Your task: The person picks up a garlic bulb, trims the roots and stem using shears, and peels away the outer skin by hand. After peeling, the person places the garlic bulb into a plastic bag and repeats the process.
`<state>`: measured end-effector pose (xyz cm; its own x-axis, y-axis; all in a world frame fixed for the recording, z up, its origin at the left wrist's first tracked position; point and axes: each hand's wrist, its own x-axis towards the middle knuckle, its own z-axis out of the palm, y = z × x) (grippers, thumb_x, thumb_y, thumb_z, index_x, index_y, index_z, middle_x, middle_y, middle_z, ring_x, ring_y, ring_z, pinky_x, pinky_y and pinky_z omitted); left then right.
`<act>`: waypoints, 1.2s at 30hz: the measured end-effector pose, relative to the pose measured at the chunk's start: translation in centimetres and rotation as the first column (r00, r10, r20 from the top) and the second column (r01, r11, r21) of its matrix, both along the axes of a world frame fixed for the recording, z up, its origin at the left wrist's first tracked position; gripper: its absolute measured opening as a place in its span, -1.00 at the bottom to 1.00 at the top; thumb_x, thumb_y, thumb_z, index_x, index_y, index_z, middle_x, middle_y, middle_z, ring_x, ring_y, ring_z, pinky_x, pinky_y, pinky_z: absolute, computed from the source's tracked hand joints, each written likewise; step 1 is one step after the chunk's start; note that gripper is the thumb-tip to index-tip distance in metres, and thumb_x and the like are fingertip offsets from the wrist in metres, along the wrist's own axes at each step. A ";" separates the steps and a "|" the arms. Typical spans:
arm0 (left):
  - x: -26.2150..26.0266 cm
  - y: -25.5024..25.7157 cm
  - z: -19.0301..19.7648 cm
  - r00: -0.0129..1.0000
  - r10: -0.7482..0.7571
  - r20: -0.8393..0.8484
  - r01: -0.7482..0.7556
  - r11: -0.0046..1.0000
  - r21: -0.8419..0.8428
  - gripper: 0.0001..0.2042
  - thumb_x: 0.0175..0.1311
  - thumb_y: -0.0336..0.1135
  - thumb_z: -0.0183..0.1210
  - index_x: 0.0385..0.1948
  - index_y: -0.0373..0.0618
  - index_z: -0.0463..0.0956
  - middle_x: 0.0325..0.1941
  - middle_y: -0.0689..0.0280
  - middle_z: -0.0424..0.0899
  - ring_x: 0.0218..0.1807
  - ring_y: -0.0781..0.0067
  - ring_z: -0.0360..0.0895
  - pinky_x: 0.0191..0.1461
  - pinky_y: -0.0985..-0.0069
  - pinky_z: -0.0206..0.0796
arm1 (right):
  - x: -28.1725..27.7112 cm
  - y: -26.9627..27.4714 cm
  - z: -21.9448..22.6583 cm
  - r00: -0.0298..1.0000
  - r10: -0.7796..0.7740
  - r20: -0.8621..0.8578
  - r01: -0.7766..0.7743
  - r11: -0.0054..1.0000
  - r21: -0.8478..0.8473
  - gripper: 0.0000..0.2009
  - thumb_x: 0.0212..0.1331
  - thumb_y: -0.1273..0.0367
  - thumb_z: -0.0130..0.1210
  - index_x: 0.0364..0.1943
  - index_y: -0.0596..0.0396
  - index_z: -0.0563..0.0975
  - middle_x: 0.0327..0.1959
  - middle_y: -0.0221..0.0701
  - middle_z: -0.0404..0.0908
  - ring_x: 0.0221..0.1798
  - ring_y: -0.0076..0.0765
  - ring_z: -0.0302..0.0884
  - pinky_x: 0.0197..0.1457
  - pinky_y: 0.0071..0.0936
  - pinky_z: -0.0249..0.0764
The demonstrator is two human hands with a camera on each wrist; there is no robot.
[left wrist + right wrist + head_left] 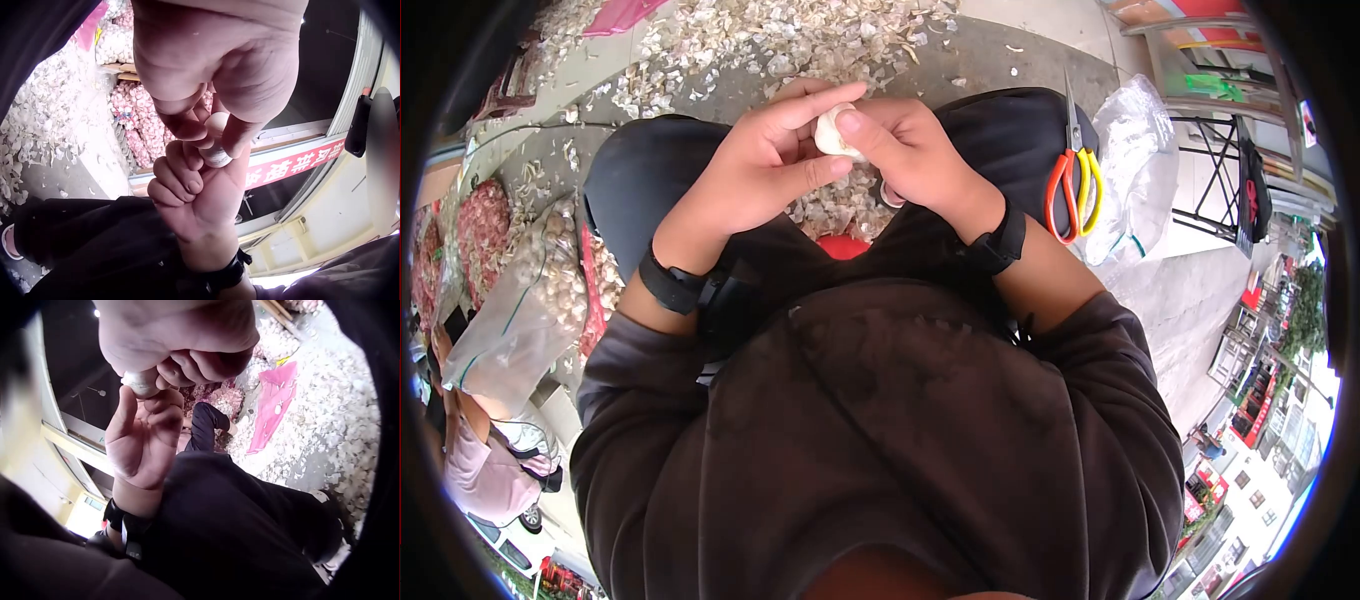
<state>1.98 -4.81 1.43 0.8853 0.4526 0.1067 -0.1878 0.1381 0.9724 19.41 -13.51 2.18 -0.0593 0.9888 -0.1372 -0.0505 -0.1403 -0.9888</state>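
A white garlic bulb (834, 132) is held between both hands above the lap. My left hand (745, 165) grips it from the left, thumb below and fingers over its far side. From the right, my right hand (930, 160) lays its thumb on the bulb's top edge, its other fingers curled beneath. In the left wrist view the garlic bulb (217, 140) shows between the left fingertips and the right palm. Part of the bulb (142, 383) is covered by fingers in the right wrist view.
Scissors with red and yellow handles (1072, 190) lie by the right knee, beside a clear plastic bag (1135, 165). Garlic skins (800, 40) litter the ground ahead. A bag of garlic (560, 270) stands at the left, near red mesh sacks (483, 235). Pink plastic (275, 406) lies among the skins.
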 end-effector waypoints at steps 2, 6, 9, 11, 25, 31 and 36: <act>0.2 -0.4 -0.1 0.998 0.064 -0.013 -0.064 0.998 -0.006 -0.46 0.23 -0.61 0.19 0.28 -0.19 0.29 0.03 0.35 0.43 -0.03 0.60 0.49 -0.02 0.60 0.42 | 0.3 0.2 -0.1 0.998 0.009 0.064 -0.011 1.000 0.027 -0.61 0.31 0.11 0.11 -0.37 0.22 0.62 -0.59 -0.55 0.50 -0.47 -0.68 0.34 -0.41 -0.59 0.31; 0.4 -0.2 -0.3 0.990 0.139 -0.027 -0.140 0.990 -0.036 -0.54 0.23 -0.59 0.20 0.19 -0.22 0.35 -0.01 0.33 0.53 -0.09 0.59 0.53 -0.03 0.59 0.42 | 0.7 0.1 -0.4 0.996 -0.002 0.086 -0.006 0.996 0.086 -0.62 0.31 0.12 0.11 -0.35 0.23 0.62 -0.56 -0.53 0.53 -0.45 -0.67 0.35 -0.38 -0.58 0.33; 0.8 -0.1 -0.6 0.992 0.125 0.028 -0.125 0.992 0.002 -0.59 0.23 -0.58 0.21 0.12 -0.23 0.38 -0.03 0.30 0.56 -0.10 0.58 0.55 -0.04 0.59 0.43 | 0.8 0.1 -0.5 0.999 -0.027 -0.019 0.029 0.995 0.098 -0.61 0.33 0.13 0.08 -0.35 0.24 0.62 -0.54 -0.50 0.55 -0.44 -0.66 0.37 -0.37 -0.58 0.35; 1.3 -0.4 -0.6 0.988 0.138 0.068 -0.134 0.990 -0.049 -0.61 0.24 -0.59 0.20 0.10 -0.23 0.38 -0.02 0.28 0.55 -0.06 0.57 0.54 -0.05 0.61 0.43 | 0.5 0.1 -1.5 0.996 -0.063 -0.064 0.073 0.981 0.178 -0.59 0.36 0.12 0.04 -0.37 0.25 0.61 -0.54 -0.49 0.56 -0.43 -0.66 0.38 -0.37 -0.58 0.35; 7.6 -2.2 -2.0 0.784 0.577 0.229 -0.620 0.730 0.287 -0.78 0.46 -0.34 -0.19 -0.10 -0.27 0.38 -0.20 0.19 0.52 -0.18 0.39 0.52 -0.05 0.49 0.37 | -2.3 2.0 -2.3 0.858 -0.467 -0.215 0.491 0.868 0.076 -0.43 0.46 0.02 -0.25 -0.58 0.15 0.49 -0.59 -0.51 0.51 -0.49 -0.67 0.36 -0.41 -0.59 0.32; 8.2 -2.1 -0.2 0.802 0.570 0.182 -0.593 0.797 0.117 -0.78 0.45 -0.36 -0.24 -0.19 -0.27 0.38 -0.31 0.20 0.56 -0.27 0.46 0.52 -0.12 0.55 0.38 | -1.7 1.6 -2.3 0.909 -0.405 -0.100 0.416 0.897 0.150 -0.41 0.45 -0.05 -0.37 -0.41 0.16 0.51 -0.47 -0.45 0.57 -0.37 -0.62 0.49 -0.31 -0.61 0.41; 8.3 -2.3 -0.1 0.842 0.514 0.163 -0.511 0.857 -0.059 -0.78 0.46 -0.29 -0.14 -0.22 -0.25 0.42 -0.33 0.21 0.60 -0.19 0.41 0.60 -0.07 0.48 0.43 | -2.3 1.4 -1.9 0.887 -0.457 -0.071 0.457 0.842 0.288 -0.44 0.48 0.02 -0.34 -0.52 0.13 0.48 -0.59 -0.53 0.46 -0.48 -0.63 0.36 -0.39 -0.60 0.31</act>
<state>10.28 -7.07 1.28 0.4962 0.8393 0.2224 -0.3941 -0.0105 0.9190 17.08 -12.09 0.30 0.4092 0.8987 0.1574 -0.0378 0.1891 -0.9812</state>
